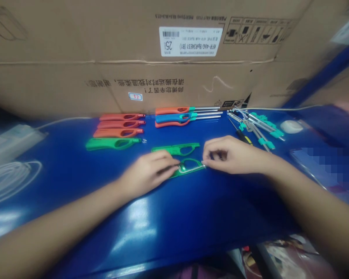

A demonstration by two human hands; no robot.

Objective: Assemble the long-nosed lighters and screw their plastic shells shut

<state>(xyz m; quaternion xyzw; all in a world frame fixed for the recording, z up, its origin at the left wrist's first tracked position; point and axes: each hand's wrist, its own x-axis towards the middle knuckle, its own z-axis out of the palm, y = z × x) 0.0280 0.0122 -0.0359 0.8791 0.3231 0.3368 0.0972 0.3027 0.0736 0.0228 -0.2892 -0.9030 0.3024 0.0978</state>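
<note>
An open green lighter shell half [189, 164] with a finger loop lies in front of me. A thin white wire [192, 169] runs along it. My left hand [151, 170] is closed, its fingertips pinching the shell's handle end and hiding part of it. At the other end my right hand [231, 155] is closed too, thumb and finger pinched at the wire's tip by the shell's narrow end. Just behind lies a second green shell half [177, 148], close to the left hand's knuckles.
Red lighter bodies [120, 124] and a green one [113, 143] lie left. Long-nosed lighters [174, 116] sit at the back. Right of them are a screwdriver [244, 136], metal tubes with teal parts [260, 133] and a white mouse-shaped object [291, 126]. Cardboard [128, 42] walls the back.
</note>
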